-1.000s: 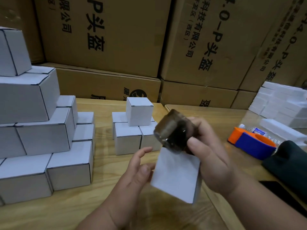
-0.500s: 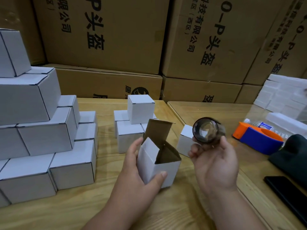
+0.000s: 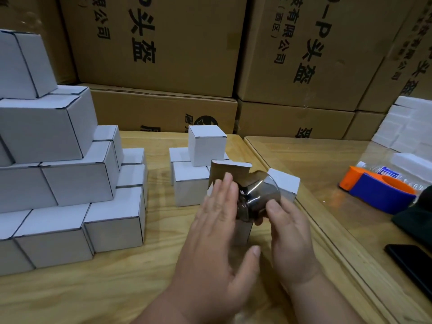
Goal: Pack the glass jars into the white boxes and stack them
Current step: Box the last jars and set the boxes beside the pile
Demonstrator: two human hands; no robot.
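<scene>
Since half a second back, we're bringing our right hand (image 3: 289,232) in from the side, so the jar (image 3: 256,198) is now tipping into the mouth of the open box (image 3: 244,226) instead of hanging off to the right. Going big to small: brown cartons (image 3: 163,43) are lining the back wall, and the stepped pile of white boxes (image 3: 58,171) is sitting on the left of the wooden table (image 3: 93,288), with a smaller pile (image 3: 201,160) behind our hands. Our left hand (image 3: 217,232) is pressing against the box with fairly straight fingers and the thumb round the front. Our right fingers are curling round the jar, gripping it. An orange and blue tape dispenser (image 3: 378,192) is lying off to the right.
</scene>
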